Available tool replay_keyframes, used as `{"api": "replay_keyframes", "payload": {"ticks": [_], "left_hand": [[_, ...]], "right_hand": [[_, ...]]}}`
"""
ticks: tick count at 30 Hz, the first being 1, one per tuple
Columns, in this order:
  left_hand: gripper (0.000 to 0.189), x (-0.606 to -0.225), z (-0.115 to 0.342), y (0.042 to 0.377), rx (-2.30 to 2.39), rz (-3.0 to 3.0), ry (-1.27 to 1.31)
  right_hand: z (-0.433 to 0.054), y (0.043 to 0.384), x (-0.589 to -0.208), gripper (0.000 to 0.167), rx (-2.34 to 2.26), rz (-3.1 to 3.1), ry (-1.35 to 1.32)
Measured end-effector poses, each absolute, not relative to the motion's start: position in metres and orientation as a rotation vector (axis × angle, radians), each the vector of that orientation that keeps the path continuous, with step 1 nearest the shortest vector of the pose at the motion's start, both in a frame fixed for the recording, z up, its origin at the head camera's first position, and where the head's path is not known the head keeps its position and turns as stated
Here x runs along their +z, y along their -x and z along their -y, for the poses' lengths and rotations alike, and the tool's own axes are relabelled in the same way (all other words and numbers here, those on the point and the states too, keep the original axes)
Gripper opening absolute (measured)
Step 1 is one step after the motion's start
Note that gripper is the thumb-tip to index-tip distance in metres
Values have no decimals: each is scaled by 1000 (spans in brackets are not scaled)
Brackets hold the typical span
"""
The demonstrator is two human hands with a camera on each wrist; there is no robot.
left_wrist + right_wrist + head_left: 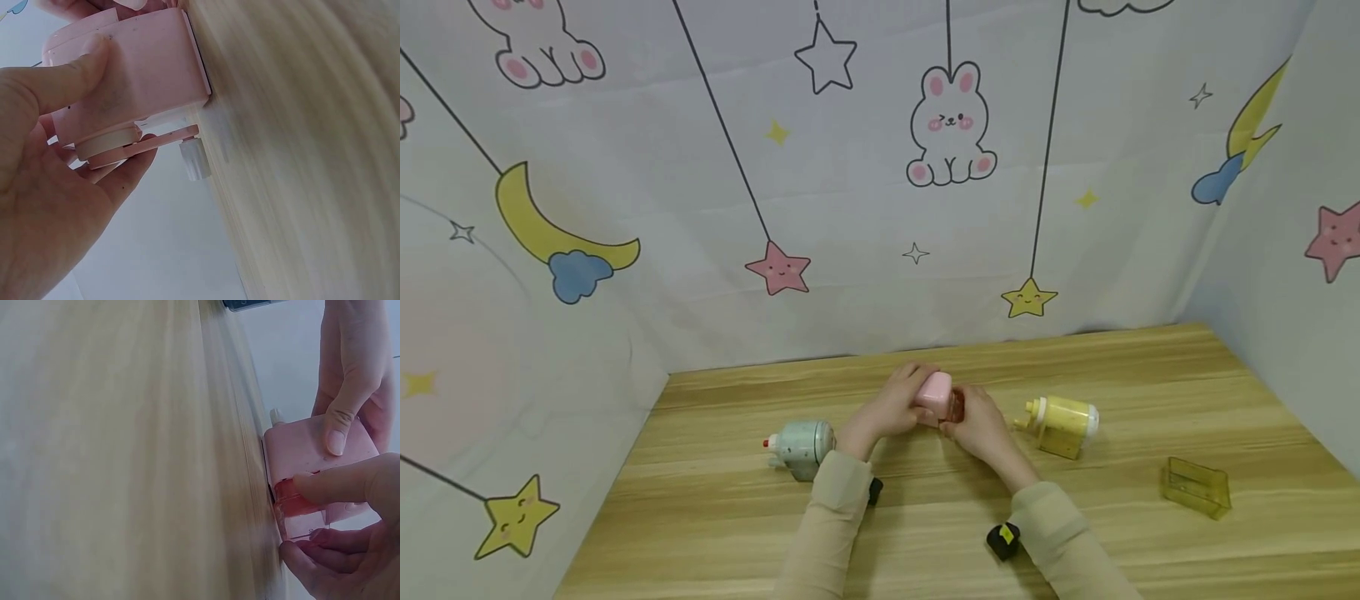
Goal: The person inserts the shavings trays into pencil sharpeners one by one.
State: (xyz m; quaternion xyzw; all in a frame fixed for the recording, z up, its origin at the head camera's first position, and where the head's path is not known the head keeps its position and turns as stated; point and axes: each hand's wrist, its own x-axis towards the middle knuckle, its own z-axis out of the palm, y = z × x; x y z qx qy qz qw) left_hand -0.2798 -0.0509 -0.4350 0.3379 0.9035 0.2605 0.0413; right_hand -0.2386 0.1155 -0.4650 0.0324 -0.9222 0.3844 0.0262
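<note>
Leftmost on the tabletop (715, 533), between eight and nine o'clock from what I hold, sits a mint-green hand-crank pencil sharpener (807, 442) with a red tip on its crank, partly covered by my left sleeve (835, 500). A small black object (876, 491) peeks out at seven o'clock, beside that sleeve's cuff. My left fingers (128, 176) are wrapped around a pink pencil sharpener (935, 394), thumb flat against its side, others behind near the crank with its pale grey knob (195, 160). It is near the tabletop's far edge, with the bunny-and-star backdrop (865, 175) beyond at twelve o'clock. On the pink body's three o'clock side, a see-through reddish drawer (957, 406) juts out, and my right fingers (340, 484) pinch it, thumb opposite the rest. At five o'clock, against my right sleeve (1048, 521), is a black piece with a yellow mark (1003, 541). Well apart at three o'clock is a yellow pencil sharpener (1065, 423); farthest right, between three and four, lies a see-through yellow drawer (1195, 492).
</note>
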Motion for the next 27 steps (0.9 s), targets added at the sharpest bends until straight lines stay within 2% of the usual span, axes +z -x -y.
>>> {"api": "replay_keyframes", "payload": {"ticks": [16,27], "left_hand": [[70,-435,50,279,814,-2738,-994],[68,-434,51,279,805,-2753,-1016]], "right_hand": [[-113,240,-466,60,1188,2869,-92],[-112,241,-466,59,1190,2845,-114]]}}
